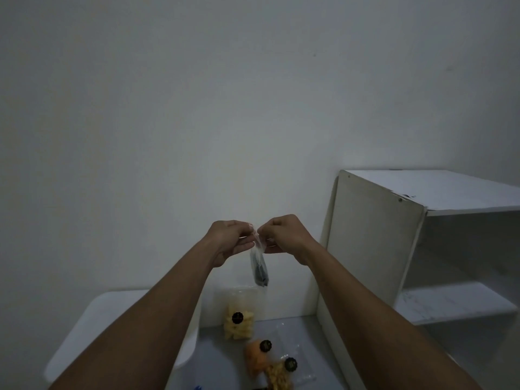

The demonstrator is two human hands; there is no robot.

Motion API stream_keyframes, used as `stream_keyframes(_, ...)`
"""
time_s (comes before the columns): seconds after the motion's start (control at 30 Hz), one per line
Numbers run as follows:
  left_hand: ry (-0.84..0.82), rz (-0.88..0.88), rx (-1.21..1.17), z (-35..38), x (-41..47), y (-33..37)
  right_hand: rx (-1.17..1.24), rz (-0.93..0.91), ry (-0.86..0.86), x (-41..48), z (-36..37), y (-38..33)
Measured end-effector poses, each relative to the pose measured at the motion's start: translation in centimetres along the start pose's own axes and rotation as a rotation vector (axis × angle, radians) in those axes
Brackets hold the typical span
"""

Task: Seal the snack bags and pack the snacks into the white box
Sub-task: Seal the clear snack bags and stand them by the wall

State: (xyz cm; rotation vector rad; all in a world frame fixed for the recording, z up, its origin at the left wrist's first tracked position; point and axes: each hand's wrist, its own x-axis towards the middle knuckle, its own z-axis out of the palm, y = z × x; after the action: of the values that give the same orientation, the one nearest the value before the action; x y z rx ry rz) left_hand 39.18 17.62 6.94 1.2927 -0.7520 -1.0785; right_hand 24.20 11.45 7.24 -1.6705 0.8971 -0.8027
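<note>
Left grip and right grip both pinching the top of a small bag, mid-air.
You've got more snack bags on the tabletop underneath.

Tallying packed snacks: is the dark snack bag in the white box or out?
Out. The dark snack bag hangs in mid-air, its top pinched by the left hand and right hand.

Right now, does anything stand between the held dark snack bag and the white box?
Only the person's own left forearm, which crosses above the white box. The left hand and right hand pinch the dark snack bag in the air; nothing else intervenes.
</note>
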Motion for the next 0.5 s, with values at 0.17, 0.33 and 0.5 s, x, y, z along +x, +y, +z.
stream_keyframes(0.17,0.104,-0.016,0.064,0.0,0.5,-0.3,-0.046,-0.042,0.004,-0.3,0.2,0.7)
stream_keyframes(0.33,0.199,0.015,0.068,0.3,1.1,-0.1,-0.244,-0.142,-0.004,0.1,0.5,3.7)
stream_keyframes(0.5,0.275,0.138,0.182,0.1,2.8,-3.4,-0.228,-0.142,0.182,1.1,1.3,6.7)
